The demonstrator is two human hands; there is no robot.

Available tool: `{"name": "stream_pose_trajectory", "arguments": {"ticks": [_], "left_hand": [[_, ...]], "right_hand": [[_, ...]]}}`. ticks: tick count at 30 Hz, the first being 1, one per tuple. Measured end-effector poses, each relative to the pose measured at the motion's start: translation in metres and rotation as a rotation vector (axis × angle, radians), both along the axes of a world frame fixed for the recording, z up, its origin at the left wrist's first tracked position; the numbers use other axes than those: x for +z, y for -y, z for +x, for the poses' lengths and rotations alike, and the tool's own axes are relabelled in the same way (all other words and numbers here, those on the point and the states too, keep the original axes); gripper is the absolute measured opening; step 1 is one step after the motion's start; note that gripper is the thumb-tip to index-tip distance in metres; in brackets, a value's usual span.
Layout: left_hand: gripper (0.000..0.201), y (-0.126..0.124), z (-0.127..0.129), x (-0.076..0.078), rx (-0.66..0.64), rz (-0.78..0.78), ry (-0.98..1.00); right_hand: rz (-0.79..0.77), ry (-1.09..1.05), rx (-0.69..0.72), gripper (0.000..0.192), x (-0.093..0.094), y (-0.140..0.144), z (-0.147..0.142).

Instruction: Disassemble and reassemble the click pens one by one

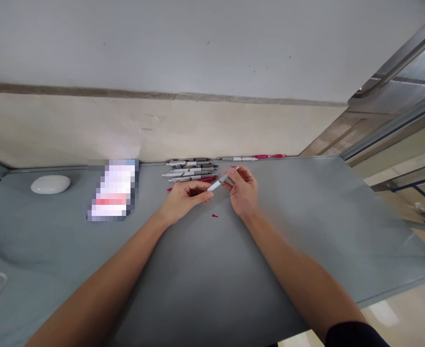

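Head view shows both hands pinching one grey-white pen [222, 181] over the grey table [306, 231] — left hand [185, 198] at its lower end, right hand [243, 192] at its upper — so a slipped grip could drop it beside the small red piece [214, 216] lying loose below.

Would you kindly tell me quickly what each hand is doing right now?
Left hand: fingers curled at the lower tip of the grey pen, apparently pinching it.
Right hand: closed around the same pen's upper part.
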State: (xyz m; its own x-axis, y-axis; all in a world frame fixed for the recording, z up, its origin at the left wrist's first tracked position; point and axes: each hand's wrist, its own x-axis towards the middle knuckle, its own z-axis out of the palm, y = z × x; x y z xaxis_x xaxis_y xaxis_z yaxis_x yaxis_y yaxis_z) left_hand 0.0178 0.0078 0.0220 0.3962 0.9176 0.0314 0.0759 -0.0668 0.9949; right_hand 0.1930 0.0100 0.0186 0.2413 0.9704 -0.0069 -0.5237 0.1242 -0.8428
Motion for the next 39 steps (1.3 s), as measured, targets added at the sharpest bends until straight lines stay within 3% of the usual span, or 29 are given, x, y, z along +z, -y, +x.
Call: {"name": "stream_pose_trajectory", "arguments": {"ticks": [4,8,10,18,21,26,35,39], "left_hand": [[0.023,-0.0002,-0.001,0.0008,0.005,0.02,-0.026],[0.027,-0.0016,-0.0061,0.0048,-0.21,-0.049,-0.004],[0.027,-0.0023,-0.0074,0.0053,-0.251,-0.086,0.011],[0.027,-0.0006,0.0004,0.0018,-0.037,-0.062,0.04],[0.022,-0.0006,0.0003,0.0009,-0.04,-0.024,0.003],[0.023,-0.0021,-0.0044,0.0004,-0.169,-0.015,0.011],[0.027,0.0,0.0005,-0.0022,-0.012,-0.058,0.066],[0.021,0.0002,-0.0003,-0.0022,-0.026,-0.012,0.019]], "right_hand": [[0.029,0.042,0.011,0.02,0.0006,0.0014,0.0009],[0.018,0.033,0.116,0.019,0.0007,0.0032,0.0034],[0.021,0.004,0.154,0.019,0.0003,0.0034,0.0041],[0.029,0.01,0.043,0.022,-0.0015,0.0019,0.0005],[0.032,0.025,0.047,0.021,-0.0004,0.0035,-0.0004],[0.068,0.0,0.162,0.015,0.0011,0.0051,0.0005],[0.015,0.009,0.0,0.022,-0.0021,0.0014,-0.0007],[0.026,0.004,0.037,0.02,-0.002,0.003,0.0002]]}}
